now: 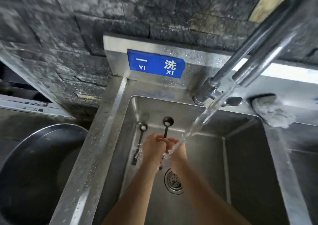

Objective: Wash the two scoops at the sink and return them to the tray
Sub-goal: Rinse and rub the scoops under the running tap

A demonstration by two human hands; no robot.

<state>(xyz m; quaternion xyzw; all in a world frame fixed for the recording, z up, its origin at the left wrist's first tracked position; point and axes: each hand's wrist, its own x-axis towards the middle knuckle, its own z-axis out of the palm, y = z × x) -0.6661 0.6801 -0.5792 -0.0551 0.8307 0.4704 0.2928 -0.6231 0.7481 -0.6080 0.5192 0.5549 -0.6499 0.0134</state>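
The dark scoop (167,121) is standing bowl-up over the middle of the sink (240,156), toward its back wall, with its handle running down through both hands. The left grip (153,146) and right grip (177,148) are both curling closed round that handle. The tap stream (197,121) is striking the right grip rather than the bowl, so the bowl is probably going unrinsed, and spray may be bouncing toward the left rim. Wet fingers are risking a slip that would drop the scoop near the drain strainer (173,180). A second scoop shape (142,127) is showing by the left wall; I cannot tell whether it is a scoop or a reflection.
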